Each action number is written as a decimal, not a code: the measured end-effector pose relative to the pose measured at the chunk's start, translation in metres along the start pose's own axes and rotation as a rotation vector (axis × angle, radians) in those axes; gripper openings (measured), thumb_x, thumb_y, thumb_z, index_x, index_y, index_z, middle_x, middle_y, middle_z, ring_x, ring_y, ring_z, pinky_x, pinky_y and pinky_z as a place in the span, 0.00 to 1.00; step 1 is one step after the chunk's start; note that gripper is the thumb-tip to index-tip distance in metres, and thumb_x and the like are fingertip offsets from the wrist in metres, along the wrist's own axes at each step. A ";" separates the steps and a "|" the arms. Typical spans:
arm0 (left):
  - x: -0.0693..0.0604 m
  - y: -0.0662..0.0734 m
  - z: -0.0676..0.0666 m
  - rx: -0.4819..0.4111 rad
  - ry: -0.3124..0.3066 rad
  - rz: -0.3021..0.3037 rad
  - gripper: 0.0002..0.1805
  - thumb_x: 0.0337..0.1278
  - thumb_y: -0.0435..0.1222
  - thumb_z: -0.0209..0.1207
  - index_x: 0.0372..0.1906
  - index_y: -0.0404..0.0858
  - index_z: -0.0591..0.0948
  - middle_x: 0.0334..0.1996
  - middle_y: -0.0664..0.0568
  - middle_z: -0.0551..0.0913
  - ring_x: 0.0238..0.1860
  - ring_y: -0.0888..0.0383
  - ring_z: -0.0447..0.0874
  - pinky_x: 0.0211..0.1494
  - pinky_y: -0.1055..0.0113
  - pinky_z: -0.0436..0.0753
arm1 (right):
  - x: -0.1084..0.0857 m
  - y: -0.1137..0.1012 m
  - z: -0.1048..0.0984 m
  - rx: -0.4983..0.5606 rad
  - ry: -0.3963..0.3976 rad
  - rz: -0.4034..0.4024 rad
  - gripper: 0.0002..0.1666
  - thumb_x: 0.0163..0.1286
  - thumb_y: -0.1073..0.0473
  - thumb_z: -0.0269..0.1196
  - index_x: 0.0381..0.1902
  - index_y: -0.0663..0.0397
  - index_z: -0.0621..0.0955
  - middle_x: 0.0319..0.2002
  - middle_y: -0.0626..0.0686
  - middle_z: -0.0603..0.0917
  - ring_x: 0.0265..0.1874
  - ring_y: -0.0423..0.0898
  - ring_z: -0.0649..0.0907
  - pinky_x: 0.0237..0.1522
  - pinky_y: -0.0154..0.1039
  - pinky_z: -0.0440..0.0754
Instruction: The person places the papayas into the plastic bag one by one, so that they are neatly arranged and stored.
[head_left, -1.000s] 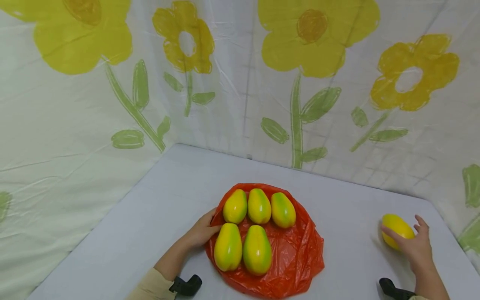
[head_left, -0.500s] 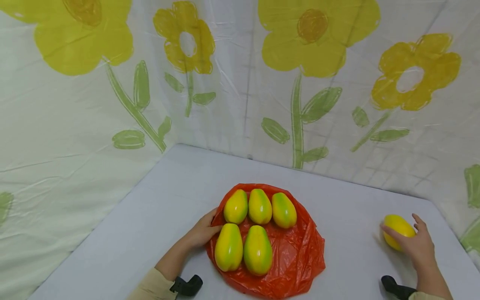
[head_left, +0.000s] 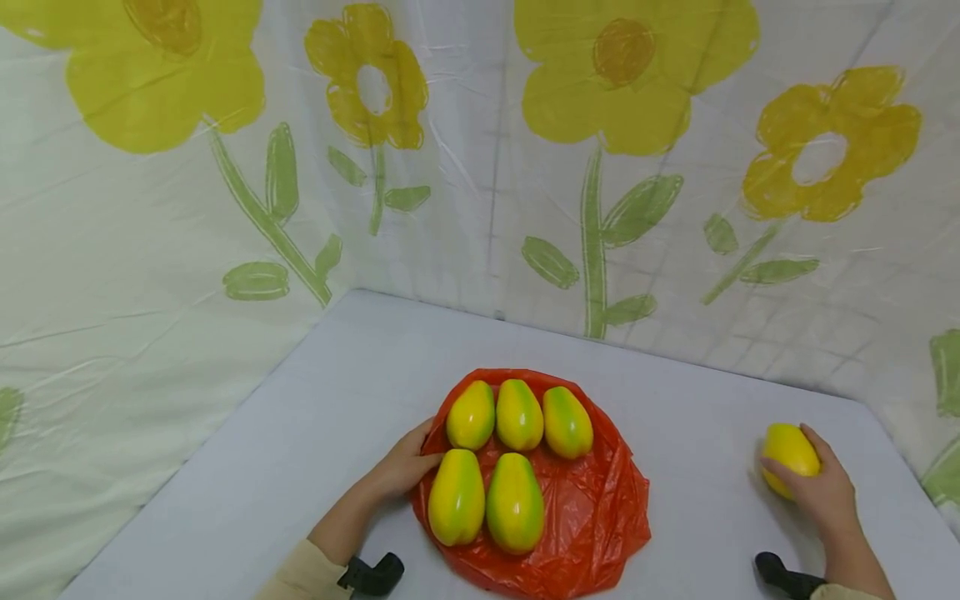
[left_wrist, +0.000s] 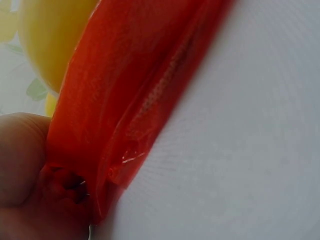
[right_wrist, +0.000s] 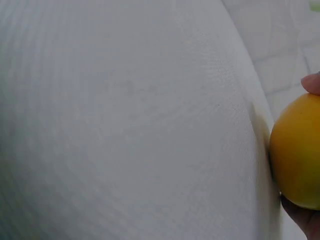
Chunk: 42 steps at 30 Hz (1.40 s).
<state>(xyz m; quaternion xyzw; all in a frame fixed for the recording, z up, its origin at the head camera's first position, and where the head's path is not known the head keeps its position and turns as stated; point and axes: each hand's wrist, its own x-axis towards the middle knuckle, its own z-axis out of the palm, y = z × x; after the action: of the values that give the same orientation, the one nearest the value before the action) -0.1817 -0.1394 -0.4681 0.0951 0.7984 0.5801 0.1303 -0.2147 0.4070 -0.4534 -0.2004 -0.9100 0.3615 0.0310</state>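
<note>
A red plastic bag (head_left: pixel 570 525) lies spread with its mouth open upward, holding several yellow-green papayas. Three papayas (head_left: pixel 519 415) sit along its far side and two papayas (head_left: pixel 515 502) in front of them. My left hand (head_left: pixel 405 462) grips the bag's left rim; in the left wrist view the thumb (left_wrist: pixel 20 155) lies against the red film (left_wrist: pixel 100 100). Far to the right, my right hand (head_left: pixel 827 487) holds a yellow papaya (head_left: pixel 791 454), thumb on its near side and fingers on its far side. The right wrist view shows this papaya (right_wrist: pixel 300 150) partly cut off.
Everything rests on a white table (head_left: pixel 337 367). Its far edge meets a white curtain (head_left: pixel 465 208) printed with yellow flowers. Black wrist mounts (head_left: pixel 375 575) sit at both wrists.
The right hand's fingers, earlier spread away from the yellow papaya, have closed round it, and the papaya has turned slightly more upright. The left hand and the bag stay in place.
</note>
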 end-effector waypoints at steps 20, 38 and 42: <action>-0.002 0.002 0.000 0.001 -0.003 -0.007 0.30 0.61 0.35 0.52 0.69 0.40 0.60 0.60 0.42 0.72 0.47 0.55 0.78 0.49 0.58 0.83 | -0.008 -0.007 0.005 0.103 0.060 0.131 0.49 0.64 0.44 0.55 0.74 0.46 0.42 0.73 0.65 0.45 0.64 0.67 0.55 0.64 0.65 0.58; 0.000 0.000 0.001 0.023 0.023 -0.008 0.30 0.61 0.35 0.53 0.68 0.40 0.61 0.61 0.43 0.71 0.51 0.53 0.76 0.54 0.56 0.81 | -0.022 -0.013 -0.007 0.190 0.155 0.171 0.46 0.64 0.46 0.55 0.74 0.37 0.46 0.74 0.56 0.46 0.64 0.62 0.57 0.59 0.51 0.65; 0.000 -0.001 0.001 0.028 0.020 -0.014 0.30 0.61 0.34 0.53 0.68 0.39 0.61 0.61 0.43 0.71 0.50 0.53 0.76 0.54 0.56 0.81 | -0.024 -0.019 -0.009 0.204 0.149 0.187 0.46 0.64 0.45 0.55 0.73 0.33 0.44 0.75 0.55 0.45 0.64 0.62 0.57 0.61 0.53 0.65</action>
<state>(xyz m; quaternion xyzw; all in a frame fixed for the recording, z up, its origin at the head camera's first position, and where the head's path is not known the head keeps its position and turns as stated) -0.1812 -0.1386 -0.4691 0.0856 0.8084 0.5688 0.1252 -0.1968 0.3912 -0.4318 -0.3065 -0.8411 0.4376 0.0848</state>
